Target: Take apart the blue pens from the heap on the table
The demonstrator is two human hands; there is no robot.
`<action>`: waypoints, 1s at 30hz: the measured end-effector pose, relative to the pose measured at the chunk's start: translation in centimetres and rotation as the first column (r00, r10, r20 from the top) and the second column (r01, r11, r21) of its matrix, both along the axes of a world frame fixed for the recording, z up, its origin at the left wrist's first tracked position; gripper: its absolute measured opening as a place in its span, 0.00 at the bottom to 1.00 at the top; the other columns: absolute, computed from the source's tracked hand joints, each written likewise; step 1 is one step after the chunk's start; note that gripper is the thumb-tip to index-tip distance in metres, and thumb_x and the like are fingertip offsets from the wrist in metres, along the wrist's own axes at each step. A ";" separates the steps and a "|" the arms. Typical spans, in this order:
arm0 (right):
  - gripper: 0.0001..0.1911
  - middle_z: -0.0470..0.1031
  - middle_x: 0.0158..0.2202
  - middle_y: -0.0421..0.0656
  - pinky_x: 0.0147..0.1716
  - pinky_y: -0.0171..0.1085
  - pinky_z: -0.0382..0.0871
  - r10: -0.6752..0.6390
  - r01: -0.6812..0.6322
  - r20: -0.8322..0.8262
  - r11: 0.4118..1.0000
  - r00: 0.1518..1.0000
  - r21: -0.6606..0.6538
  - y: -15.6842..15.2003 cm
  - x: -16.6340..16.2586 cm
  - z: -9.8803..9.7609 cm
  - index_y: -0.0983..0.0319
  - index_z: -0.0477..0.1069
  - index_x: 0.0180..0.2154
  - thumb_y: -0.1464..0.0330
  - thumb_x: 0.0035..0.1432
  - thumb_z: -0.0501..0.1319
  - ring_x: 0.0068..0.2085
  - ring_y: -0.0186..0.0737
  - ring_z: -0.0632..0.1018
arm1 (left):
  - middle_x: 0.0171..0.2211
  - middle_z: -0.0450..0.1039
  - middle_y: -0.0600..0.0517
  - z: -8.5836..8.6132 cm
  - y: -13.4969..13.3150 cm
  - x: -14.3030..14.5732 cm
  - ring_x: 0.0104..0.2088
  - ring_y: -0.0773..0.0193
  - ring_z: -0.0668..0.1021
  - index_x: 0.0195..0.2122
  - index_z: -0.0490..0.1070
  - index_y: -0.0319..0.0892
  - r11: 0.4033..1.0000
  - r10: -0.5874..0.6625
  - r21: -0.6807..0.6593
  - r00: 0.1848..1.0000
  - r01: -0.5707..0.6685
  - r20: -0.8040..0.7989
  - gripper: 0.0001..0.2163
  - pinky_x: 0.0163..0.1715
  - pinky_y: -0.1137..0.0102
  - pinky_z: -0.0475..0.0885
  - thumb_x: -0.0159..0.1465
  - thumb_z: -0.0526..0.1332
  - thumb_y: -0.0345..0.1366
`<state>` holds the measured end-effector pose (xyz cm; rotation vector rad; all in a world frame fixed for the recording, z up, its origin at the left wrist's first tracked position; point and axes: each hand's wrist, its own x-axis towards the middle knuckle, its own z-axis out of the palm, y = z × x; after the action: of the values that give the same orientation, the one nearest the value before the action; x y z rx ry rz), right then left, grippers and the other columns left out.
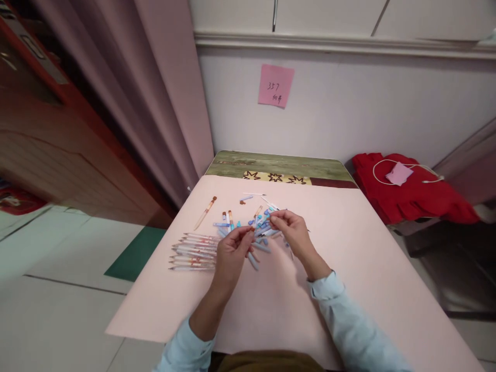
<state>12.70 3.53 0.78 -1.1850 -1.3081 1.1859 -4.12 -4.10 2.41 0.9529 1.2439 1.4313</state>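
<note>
My left hand point(233, 250) is closed in a pinch over the middle of the table, with a small brownish bit showing at its fingertips. What it belongs to is too small to name. A short way to the right, my right hand point(291, 231) also pinches, and whatever lies in its fingertips is mostly hidden. Under and between both hands spreads a loose pile of blue, purple and white pen parts point(262, 247). Left of my left hand lies a row of several clear-barrelled pens point(194, 253), tips pointing left. One brown-topped pen point(205, 213) rests apart, slanting, behind that row.
A pale pink sheet point(372, 289) covers the table, whose green patterned far end point(279, 161) meets the wall. A small brown piece point(242, 202) and a thin white refill point(253, 194) lie behind the pile. Red cloth point(406, 191) with a white cable sits at right.
</note>
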 end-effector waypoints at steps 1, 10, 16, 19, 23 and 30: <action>0.16 0.80 0.32 0.43 0.37 0.38 0.73 0.003 -0.010 -0.143 0.999 0.990 -0.049 -1.1 0.4 0.3 0.62 0.77 0.37 0.58 0.51 0.67 0.33 0.40 0.79 | 0.27 0.76 0.51 0.0 -0.1 0.5 0.23 0.70 0.72 0.40 0.78 0.40 1.000 -0.021 0.006 0.999 0.021 -0.030 0.13 0.21 0.74 0.66 0.58 0.67 0.42; 0.15 0.80 0.35 0.42 0.36 0.35 0.72 -0.025 -0.034 -0.400 0.990 0.916 -0.140 -7.0 3.4 1.8 0.59 0.78 0.39 0.63 0.47 0.72 0.35 0.37 0.78 | 0.34 0.79 0.49 0.5 -0.9 3.2 0.29 0.63 0.76 0.38 0.80 0.43 0.992 -0.098 0.060 0.973 0.113 -0.210 0.10 0.26 0.71 0.73 0.56 0.68 0.40; 0.16 0.77 0.31 0.42 0.27 0.33 0.67 -0.240 0.208 -0.209 0.964 0.948 -0.167 -7.5 8.3 0.0 0.62 0.79 0.35 0.56 0.51 0.68 0.27 0.33 0.72 | 0.28 0.76 0.51 0.5 -1.0 2.6 0.23 0.69 0.73 0.38 0.77 0.41 0.998 -0.057 0.010 0.993 0.059 -0.104 0.11 0.21 0.74 0.67 0.58 0.67 0.41; 0.18 0.75 0.26 0.41 0.26 0.34 0.65 -0.216 0.204 -0.038 0.958 0.976 -0.201 -8.2 9.7 -1.6 0.63 0.78 0.33 0.54 0.53 0.65 0.25 0.34 0.71 | 0.26 0.74 0.52 0.0 -0.9 2.4 0.22 0.70 0.71 0.38 0.76 0.39 0.997 -0.066 -0.029 0.998 0.066 0.009 0.13 0.20 0.75 0.64 0.59 0.66 0.43; 0.14 0.78 0.30 0.43 0.30 0.37 0.67 -0.240 0.271 0.320 0.961 0.916 -0.054 -9.0 9.9 -3.2 0.60 0.78 0.36 0.58 0.54 0.64 0.30 0.40 0.74 | 0.28 0.74 0.51 -0.4 -0.8 2.7 0.23 0.71 0.71 0.38 0.74 0.38 0.996 -0.075 -0.053 0.996 0.078 0.048 0.13 0.21 0.75 0.63 0.58 0.67 0.42; 0.13 0.79 0.31 0.42 0.31 0.36 0.67 -0.250 0.276 0.376 0.961 0.892 -0.016 -8.9 9.6 -3.7 0.60 0.77 0.38 0.59 0.55 0.62 0.29 0.39 0.75 | 0.28 0.74 0.52 0.0 -1.0 2.7 0.24 0.70 0.71 0.38 0.74 0.39 0.998 -0.044 -0.040 0.999 0.044 0.010 0.13 0.23 0.75 0.65 0.57 0.67 0.42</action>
<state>22.30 -5.37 -2.88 -1.6413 -1.3325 0.8386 -1.37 -5.05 2.40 0.9398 1.2332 1.3697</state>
